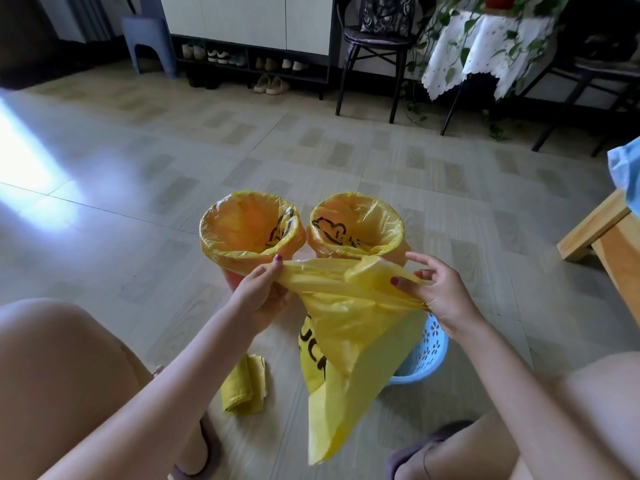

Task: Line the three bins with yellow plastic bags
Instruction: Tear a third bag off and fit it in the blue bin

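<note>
Two orange bins stand side by side on the floor, the left bin [250,227] and the right bin [356,224], each with a yellow bag folded over its rim. A third yellow bag [349,327] with black print hangs in front of them. My left hand [265,292] pinches its top edge on the left. My right hand [440,292] grips the same edge on the right, pulling the mouth wide. Under the hanging bag a light blue perforated bin [427,351] shows partly, most of it hidden.
A folded stack of yellow bags [244,384] lies on the tiled floor by my left foot. A wooden bench [602,233] stands at the right. Chairs, a shoe rack and a cloth-covered plant stand line the far wall. My knees frame the bottom corners.
</note>
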